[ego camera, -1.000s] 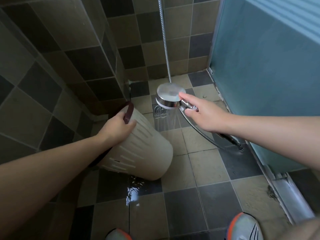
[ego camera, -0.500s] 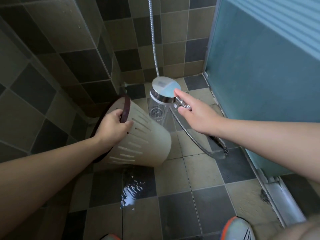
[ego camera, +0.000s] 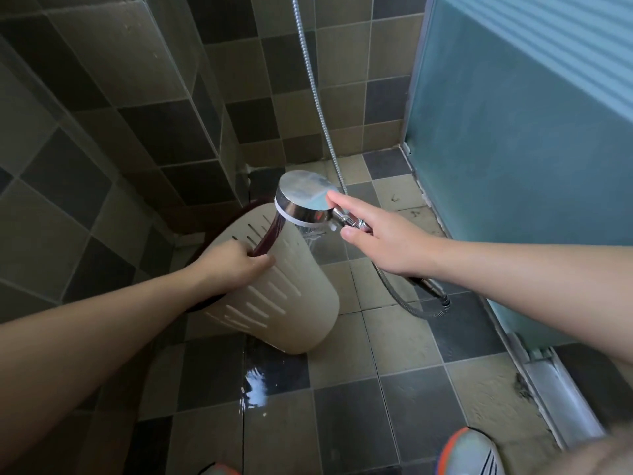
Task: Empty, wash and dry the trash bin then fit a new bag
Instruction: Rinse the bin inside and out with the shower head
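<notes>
My left hand point(ego camera: 236, 265) grips the dark rim of the trash bin point(ego camera: 284, 296), tilted in the tiled wall corner. My right hand point(ego camera: 380, 240) holds the shower head point(ego camera: 305, 200) just above it; open floor point(ego camera: 404, 402) lies toward the glass door point(ego camera: 513, 149).

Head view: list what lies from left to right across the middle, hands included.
Left hand gripping the bin's rim → beige slotted trash bin → chrome shower head → right hand holding its handle → frosted blue shower door.
</notes>
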